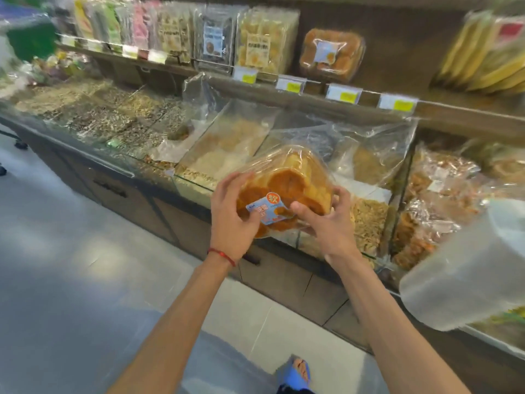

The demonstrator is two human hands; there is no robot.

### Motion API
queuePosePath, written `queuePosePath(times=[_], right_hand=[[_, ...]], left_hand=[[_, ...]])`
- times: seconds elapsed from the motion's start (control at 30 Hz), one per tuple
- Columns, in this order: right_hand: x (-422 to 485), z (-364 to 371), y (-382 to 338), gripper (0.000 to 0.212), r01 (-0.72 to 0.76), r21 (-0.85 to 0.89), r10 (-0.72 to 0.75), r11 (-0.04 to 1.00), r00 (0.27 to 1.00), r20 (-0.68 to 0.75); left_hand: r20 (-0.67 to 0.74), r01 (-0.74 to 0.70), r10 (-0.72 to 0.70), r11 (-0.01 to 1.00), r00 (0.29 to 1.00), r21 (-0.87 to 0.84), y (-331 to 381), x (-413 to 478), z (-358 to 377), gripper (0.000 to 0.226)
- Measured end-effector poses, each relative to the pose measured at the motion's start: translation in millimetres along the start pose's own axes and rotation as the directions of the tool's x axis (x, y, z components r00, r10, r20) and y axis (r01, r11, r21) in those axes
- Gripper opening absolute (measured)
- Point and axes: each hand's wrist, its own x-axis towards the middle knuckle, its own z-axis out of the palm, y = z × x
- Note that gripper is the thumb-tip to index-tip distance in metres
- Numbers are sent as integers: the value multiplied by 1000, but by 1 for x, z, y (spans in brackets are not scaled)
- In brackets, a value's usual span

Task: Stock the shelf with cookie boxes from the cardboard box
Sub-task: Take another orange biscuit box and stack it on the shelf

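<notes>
Cookie box (284, 191): clear plastic, held tilted above bulk bins (227, 149), below shelf (312, 93).
Hands: left hand (231, 213) and right hand (326, 223) clasp opposite sides.
Handling: probably light, thin-walled, slick, contents fragile; grip rigid edges.

Cookie box (287, 191) between both hands, above bulk bins (227, 149), matching box (331, 54) on shelf (312, 93) behind (upper right)

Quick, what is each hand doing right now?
Left hand: holding the cookie box.
Right hand: holding the same cookie box.
</notes>
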Motion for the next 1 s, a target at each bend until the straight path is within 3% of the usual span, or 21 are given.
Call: queuePosePath(times=[0.07,0.13,0.2,0.37,0.53,0.6,0.7,0.87,1.0], right_hand=[[29,-11,-5,81,14,23,-13,1000,1000,-28],[56,-21,-12,91,32,30,-30,999,998,-59],[79,-32,-18,98,33,25,-31,999,996,-89],[131,-50,-31,85,76,79,-65,994,988,-138],[175,-56,-32,92,59,198,-22,978,983,-183],[192,-55,-30,98,43,206,0,978,979,-205],[219,-50,-24,90,27,235,32,972,969,-246],[276,-34,-19,93,17,241,58,970,952,-301],[330,-14,-23,91,47,240,41,970,937,-348]], left_hand=[[18,-48,48,998,999,-35,-5,33,21,70],[33,-58,60,996,998,-71,-8,67,41,69],[66,-4,11,995,998,-95,-8,97,61,70],[148,164,-134,962,980,-220,-10,153,104,87],[299,265,-159,896,941,-357,-24,196,135,96],[348,311,-172,864,921,-396,-32,213,147,94],[368,330,-172,843,914,-425,-49,241,164,88],[410,352,-145,797,900,-491,-72,295,190,66],[400,324,-116,801,909,-503,-94,354,208,72]])
